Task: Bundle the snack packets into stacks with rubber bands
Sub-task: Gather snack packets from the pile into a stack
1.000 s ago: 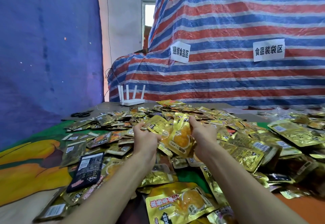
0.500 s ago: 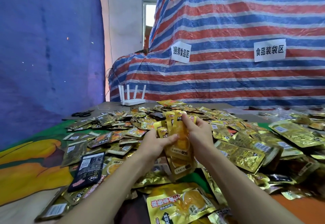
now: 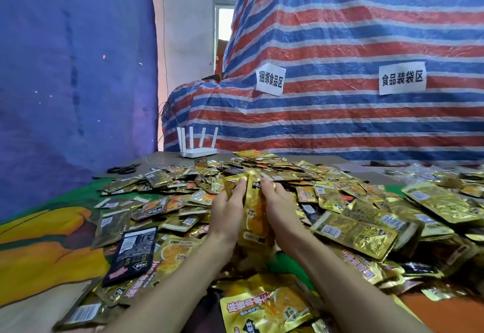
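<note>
You held the stack of snack packets [image 3: 255, 211] upright between your hands, just above the middle of the tabletop [image 3: 167, 161], its lower end down among the loose ones. Your left grip [image 3: 226, 209] lay flat against its left side and your right grip [image 3: 280, 208] against its right, fingers straight and pressing inward rather than curled round it. The heap of loose packets [image 3: 348, 201] crowded the stack on every side, spreading under both forearms and banking higher to your right, so nothing bare lay beside it. A dark packet [image 3: 132, 253] lay by your left forearm and a large gold packet [image 3: 267, 309] between your arms at the near edge. Farther back, a white router [image 3: 198, 149] stood on the tabletop beyond the heap, with black scissors [image 3: 123, 169] to its left. Behind rose a striped tarpaulin [image 3: 340, 112] bearing two paper signs [image 3: 270, 79] [image 3: 402, 77], and a blue sheet [image 3: 73, 71] hung on the left. Half a second before, your right grip had pinched the top of the stack while the left cupped it lower down and the packets fanned loosely; they now sat closer together, and both hands had gone flat along the sides. The router and scissors had not moved.
</note>
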`<action>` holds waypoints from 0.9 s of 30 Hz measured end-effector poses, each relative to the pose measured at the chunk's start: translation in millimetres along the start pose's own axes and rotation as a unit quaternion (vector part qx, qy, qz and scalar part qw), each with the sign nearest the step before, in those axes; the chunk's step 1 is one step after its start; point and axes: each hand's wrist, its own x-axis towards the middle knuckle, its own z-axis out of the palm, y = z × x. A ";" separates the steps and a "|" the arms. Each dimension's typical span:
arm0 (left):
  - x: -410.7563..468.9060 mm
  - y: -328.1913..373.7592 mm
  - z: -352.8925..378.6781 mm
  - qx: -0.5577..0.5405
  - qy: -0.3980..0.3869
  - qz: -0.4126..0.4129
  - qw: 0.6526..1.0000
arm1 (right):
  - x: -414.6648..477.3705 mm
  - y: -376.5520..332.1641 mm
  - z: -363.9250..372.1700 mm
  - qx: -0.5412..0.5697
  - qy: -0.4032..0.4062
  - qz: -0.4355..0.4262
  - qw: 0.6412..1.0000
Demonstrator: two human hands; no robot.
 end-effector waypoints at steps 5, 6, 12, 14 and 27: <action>-8.8 0.9 5.5 -0.094 -0.102 0.026 0.990 | -7.2 -2.0 -2.0 0.100 -0.013 -0.066 0.993; -9.8 1.1 5.5 -0.078 -0.101 0.050 0.991 | -7.8 -2.8 -2.5 0.123 -0.009 -0.070 0.990; -13.8 4.4 -3.9 -0.041 -0.221 0.015 0.974 | -8.6 -4.4 -2.2 0.242 -0.052 -0.058 0.967; -17.6 4.5 -0.7 -0.017 -0.228 0.001 0.974 | -8.8 -7.0 -3.1 0.196 -0.062 -0.057 0.977; -36.9 4.2 10.3 0.250 -0.230 0.203 0.918 | -57.4 -33.9 -62.7 -0.294 0.042 -0.197 0.934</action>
